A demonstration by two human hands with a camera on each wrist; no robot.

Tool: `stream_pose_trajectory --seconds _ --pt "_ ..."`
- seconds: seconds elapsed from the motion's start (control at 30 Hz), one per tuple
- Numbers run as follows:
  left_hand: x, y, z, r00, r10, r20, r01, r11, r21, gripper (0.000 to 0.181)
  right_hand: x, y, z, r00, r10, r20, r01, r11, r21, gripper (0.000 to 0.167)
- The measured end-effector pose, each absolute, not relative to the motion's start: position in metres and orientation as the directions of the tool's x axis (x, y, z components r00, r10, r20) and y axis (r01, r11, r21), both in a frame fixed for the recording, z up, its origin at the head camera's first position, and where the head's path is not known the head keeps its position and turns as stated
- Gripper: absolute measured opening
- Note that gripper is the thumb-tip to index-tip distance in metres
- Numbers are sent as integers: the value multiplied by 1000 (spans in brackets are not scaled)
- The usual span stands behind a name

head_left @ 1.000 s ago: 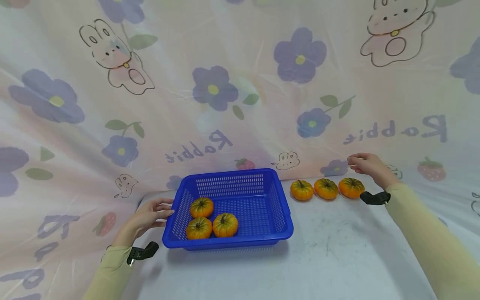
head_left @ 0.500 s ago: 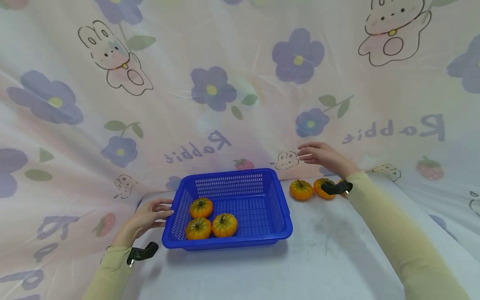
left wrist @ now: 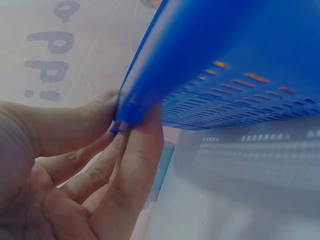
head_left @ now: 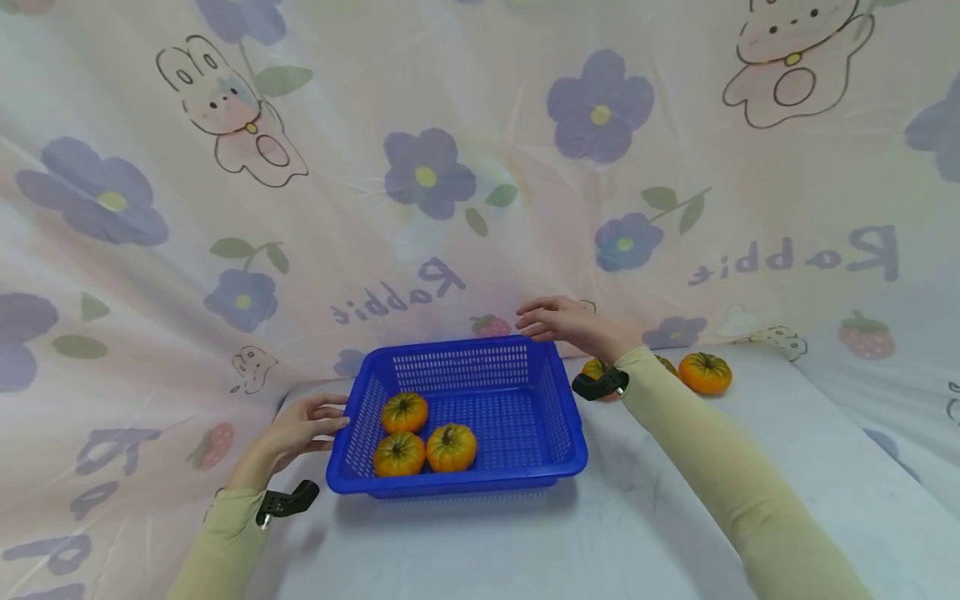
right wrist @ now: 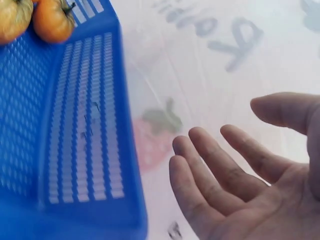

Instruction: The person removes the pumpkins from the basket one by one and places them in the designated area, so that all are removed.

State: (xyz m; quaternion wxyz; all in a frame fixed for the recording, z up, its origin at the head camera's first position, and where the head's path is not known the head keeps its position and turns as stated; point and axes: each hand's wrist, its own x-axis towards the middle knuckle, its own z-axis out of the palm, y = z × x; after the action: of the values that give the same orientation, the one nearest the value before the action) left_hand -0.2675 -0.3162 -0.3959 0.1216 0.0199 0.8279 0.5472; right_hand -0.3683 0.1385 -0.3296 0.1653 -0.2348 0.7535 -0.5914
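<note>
A blue plastic basket (head_left: 517,425) stands on the white table, with three small orange pumpkins (head_left: 452,448) grouped in its left part. My left hand (head_left: 295,435) pinches the basket's left rim; in the left wrist view the thumb and fingers (left wrist: 141,165) meet at that rim. Above the basket's back right corner hovers my right hand (head_left: 570,323), holding nothing. Its fingers (right wrist: 220,175) are loosely spread beside the basket wall in the right wrist view. Right of the basket, one pumpkin (head_left: 705,373) shows whole, while two others are partly hidden behind the right forearm.
A patterned cloth (head_left: 495,250) with flowers and rabbits hangs behind the table. The white tabletop (head_left: 465,550) extends in front of the basket and to its right. A black wrist device (head_left: 600,385) is strapped on each arm.
My right hand has moved left from above the row of pumpkins to the basket's back right corner. The left hand and the basket have stayed in place.
</note>
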Motion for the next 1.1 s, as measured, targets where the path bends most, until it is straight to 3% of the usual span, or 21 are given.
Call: stream_pose_trajectory --seconds 0.27,0.7,1.1 --pt "-267 -315 -395 -971 163 -174 -96 398 912 57 -366 93 -341 -793 -607 -51 -94 206 -974 38" --pt "-267 -315 -394 -971 161 -179 -101 402 910 57 -362 46 -365 -723 -680 -124 -95 276 -956 39" --pt "-264 -314 -394 -971 148 -188 -113 409 905 58 -356 25 -389 -724 -666 -181 -103 363 -926 33"
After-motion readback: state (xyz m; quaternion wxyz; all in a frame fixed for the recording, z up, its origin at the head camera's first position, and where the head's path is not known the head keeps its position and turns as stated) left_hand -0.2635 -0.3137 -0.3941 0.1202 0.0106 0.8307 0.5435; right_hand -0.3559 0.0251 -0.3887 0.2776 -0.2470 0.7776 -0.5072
